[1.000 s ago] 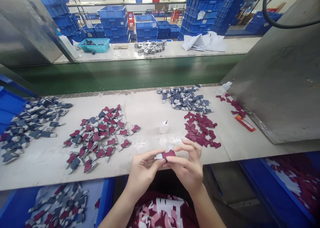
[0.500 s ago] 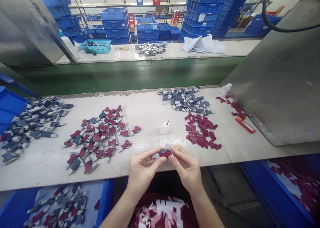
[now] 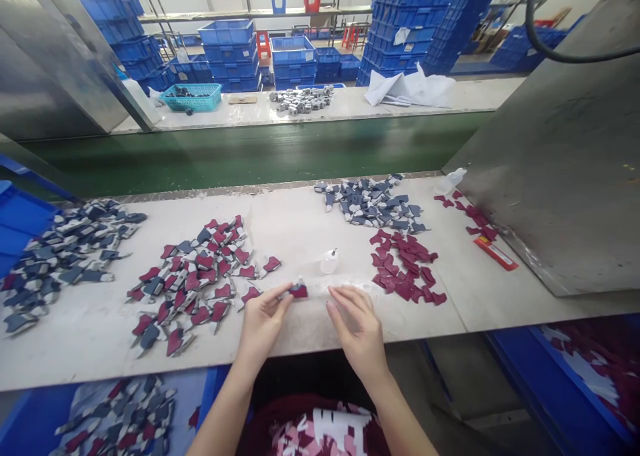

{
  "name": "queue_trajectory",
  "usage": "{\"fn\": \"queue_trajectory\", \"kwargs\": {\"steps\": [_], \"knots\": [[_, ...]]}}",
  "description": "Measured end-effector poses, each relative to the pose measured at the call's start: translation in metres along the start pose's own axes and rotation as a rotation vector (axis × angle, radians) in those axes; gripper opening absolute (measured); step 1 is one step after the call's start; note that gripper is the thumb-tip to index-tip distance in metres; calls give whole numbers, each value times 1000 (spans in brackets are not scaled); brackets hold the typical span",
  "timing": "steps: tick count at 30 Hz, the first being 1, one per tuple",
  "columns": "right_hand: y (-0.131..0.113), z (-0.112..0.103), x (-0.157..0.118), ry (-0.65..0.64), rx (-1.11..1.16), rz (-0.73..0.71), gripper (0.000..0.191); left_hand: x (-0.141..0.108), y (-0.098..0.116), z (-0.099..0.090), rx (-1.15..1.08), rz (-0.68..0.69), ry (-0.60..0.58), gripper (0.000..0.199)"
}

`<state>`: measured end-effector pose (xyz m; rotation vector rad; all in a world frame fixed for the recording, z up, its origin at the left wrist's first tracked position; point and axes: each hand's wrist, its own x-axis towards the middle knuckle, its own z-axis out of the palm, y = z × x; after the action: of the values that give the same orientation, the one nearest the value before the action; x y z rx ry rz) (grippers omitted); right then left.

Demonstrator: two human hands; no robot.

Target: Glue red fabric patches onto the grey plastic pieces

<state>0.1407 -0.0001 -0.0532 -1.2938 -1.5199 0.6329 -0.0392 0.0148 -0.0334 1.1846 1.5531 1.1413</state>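
My left hand (image 3: pixel 261 321) pinches a small grey piece with a maroon face (image 3: pixel 299 292) between thumb and fingertips, just over the table. Apart from it, my right hand (image 3: pixel 359 324) hovers to the right with fingers stretched out and thumb separate, nothing visible between them. A small white bottle with a dark thin tip (image 3: pixel 329 261) stands upright beyond both hands. To the left lies a heap of maroon-faced and dark-faced pieces (image 3: pixel 193 279). Thin maroon cutouts (image 3: pixel 404 263) are spread to the right, with a pile of dark blue-grey pieces (image 3: pixel 375 203) behind them.
More dark pieces (image 3: pixel 70 243) cover the table's left end. An orange-red packet (image 3: pixel 495 253) and a clear bottle (image 3: pixel 453 179) lie near a metal panel (image 3: pixel 565 156) on the right. Blue bins with pieces (image 3: pixel 215 383) sit below the front edge. A green belt (image 3: pixel 280 151) runs behind.
My hands have moved apart. The right hand has let go of the maroon-faced piece, while my left hand has carried it leftward.
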Motion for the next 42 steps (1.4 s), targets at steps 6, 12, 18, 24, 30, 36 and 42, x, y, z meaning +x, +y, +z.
{"fn": "queue_trajectory", "kwargs": {"steps": [6, 12, 18, 24, 30, 36, 42], "knots": [[9, 18, 28, -58, -315, -101, 32, 37, 12, -46, 718, 482, 202, 31], [14, 27, 33, -46, -227, -140, 48, 116, 62, -40, 1000, 501, 183, 31], [14, 8, 19, 176, -16, -254, 45, 180, 78, 57, 1074, 437, -189, 30], [21, -9, 5, 375, 36, -288, 43, 206, 77, 117, 1061, 404, -246, 35], [43, -18, -10, 604, 20, -79, 37, 166, 78, 99, 1048, 373, -271, 26], [33, -15, -5, 594, 116, 105, 35, 89, 68, 68, 1007, 318, -405, 25], [29, -10, -7, 552, 91, 189, 34, 40, 31, 46, 534, 101, -301, 25]]}}
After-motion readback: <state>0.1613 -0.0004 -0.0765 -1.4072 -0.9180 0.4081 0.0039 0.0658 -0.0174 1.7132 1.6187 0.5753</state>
